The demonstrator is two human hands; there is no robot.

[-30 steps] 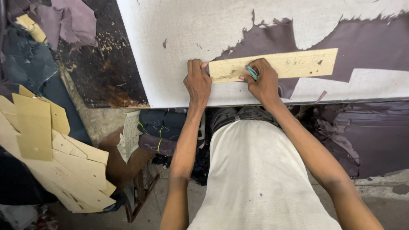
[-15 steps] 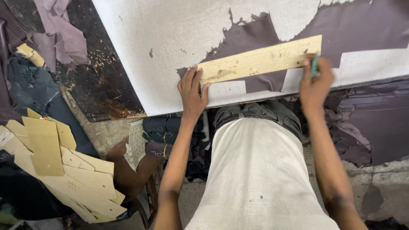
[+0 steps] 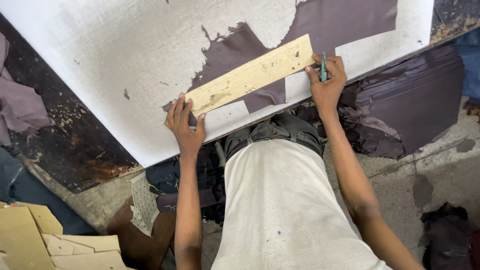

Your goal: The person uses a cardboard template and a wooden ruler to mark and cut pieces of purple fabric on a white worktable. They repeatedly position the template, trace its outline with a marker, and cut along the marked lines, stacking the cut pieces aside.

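I press my left hand (image 3: 186, 125) flat, fingers spread, on the cardboard template (image 3: 250, 75); my right hand (image 3: 327, 82), clamped on the teal pen (image 3: 323, 67), should trace tight against its end over the leather (image 3: 235, 52).

Leather workshop, cutting board (image 3: 100, 60), cardboard templates (image 3: 55, 240)

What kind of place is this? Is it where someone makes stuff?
Probably a small leather or fabric cutting workshop. The left hand pins a long cardboard pattern on dark purple material, the right hand holds a green pen, and more cardboard patterns lie stacked nearby.
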